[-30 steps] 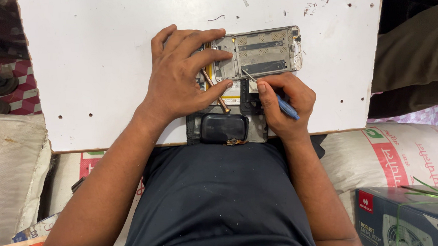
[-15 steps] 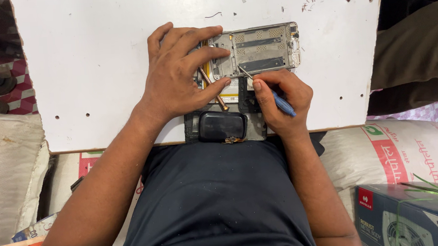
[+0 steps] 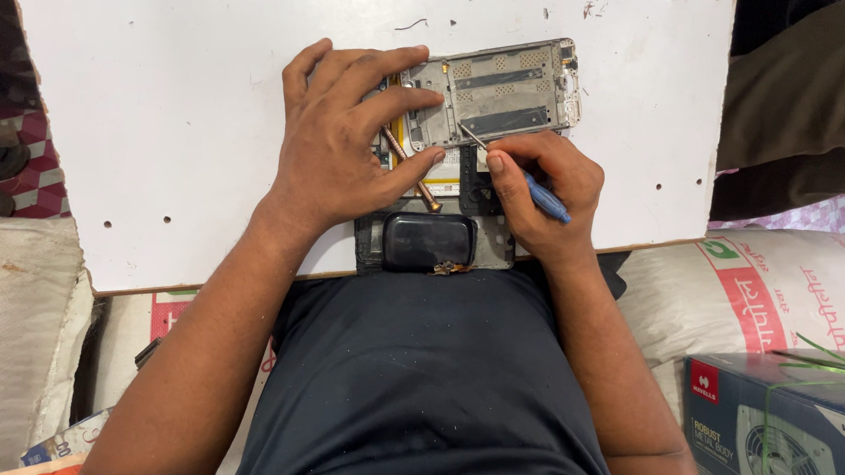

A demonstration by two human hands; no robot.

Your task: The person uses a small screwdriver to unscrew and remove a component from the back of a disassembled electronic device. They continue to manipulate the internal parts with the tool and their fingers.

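Since the earlier frames little has shifted: the screwdriver tip has crept slightly leftward along the frame's lower edge, and both hands keep their posts.

Left hand point(image 3: 345, 140): spread flat, fingers apart, pressing down on the left end of the opened silver metal phone frame point(image 3: 497, 94). Index and middle fingertips lie on the frame; the thumb reaches under it toward a brown-handled tool point(image 3: 411, 171) lying slantwise beneath the palm.

Right hand point(image 3: 541, 198): fingers closed together, clamped on a small blue-handled screwdriver point(image 3: 536, 193). Its thin metal tip meets the lower edge of the frame, just above the thumb.

The frame lies flat on the white board tabletop point(image 3: 166, 116), long side left to right, near the board's middle.

Closer to the person's body, at the board's near edge: a glossy black rounded case point(image 3: 427, 239), resting on a dark flat phone part.

Lower right: a dark blue cardboard box point(image 3: 788, 411) against a white woven sack point(image 3: 734, 293).
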